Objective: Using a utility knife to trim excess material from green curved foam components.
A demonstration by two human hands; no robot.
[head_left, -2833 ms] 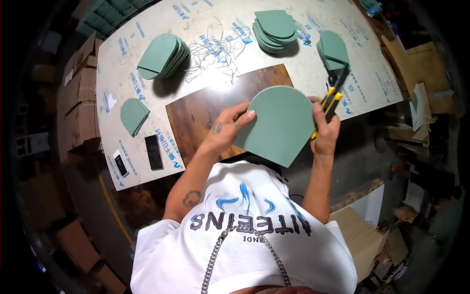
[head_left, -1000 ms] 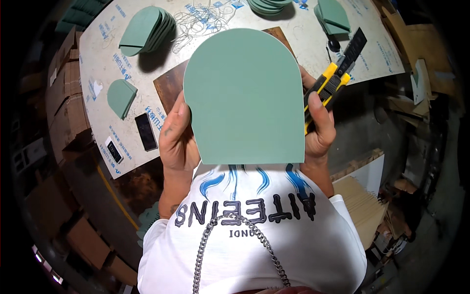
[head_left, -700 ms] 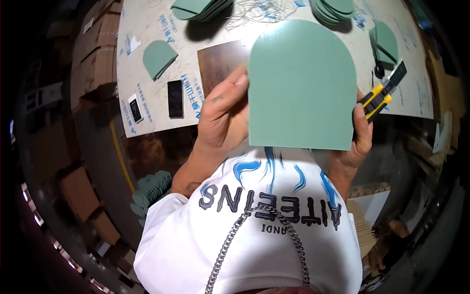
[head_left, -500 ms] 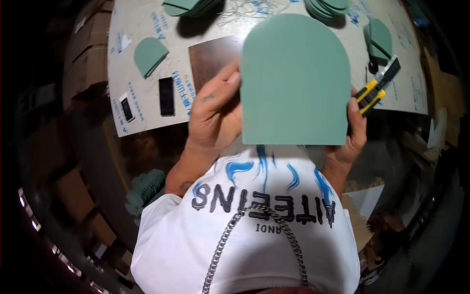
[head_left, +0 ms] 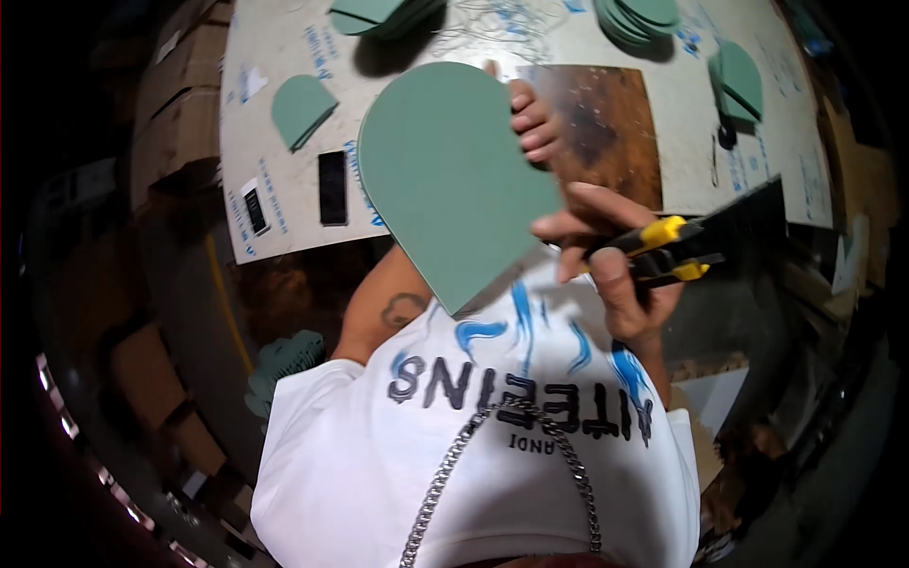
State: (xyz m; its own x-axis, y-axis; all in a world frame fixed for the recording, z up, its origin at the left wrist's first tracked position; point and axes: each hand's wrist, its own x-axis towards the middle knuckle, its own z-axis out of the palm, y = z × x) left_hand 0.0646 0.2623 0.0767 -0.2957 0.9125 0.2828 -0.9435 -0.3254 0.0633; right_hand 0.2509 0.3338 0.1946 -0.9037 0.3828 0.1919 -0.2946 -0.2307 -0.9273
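Green panel: the round-topped green panel [head_left: 445, 170] is leaning up off the table [head_left: 684, 123], a square corner pointing at the shirt; most of it is lying left of and below the left-hand grip.
Left grip: the left hand [head_left: 533, 123] is holding the panel from behind, fingers curling over its right edge; palm and thumb placement are staying hidden.
Right grip: the right hand [head_left: 620, 284] is closing thumb and palm around a yellow-and-black cutter [head_left: 663, 256], the dark blade pointing away to the right; its blurred foremost fingers are reaching toward the panel's edge, contact unclear.
Beyond the grips: a brown board [head_left: 611, 133] is lying just past the hands; tangled string [head_left: 492, 33] is lying farther off, between two green stacks.
Left of the left grip: a dark phone [head_left: 332, 189] and small green pieces [head_left: 301, 109] are resting.
Step in hand: the person is apparently handling one panel while keeping the cutter ready.
Next move: it is probably calling for steady edge support and a blade kept clear of the panel and left fingers.
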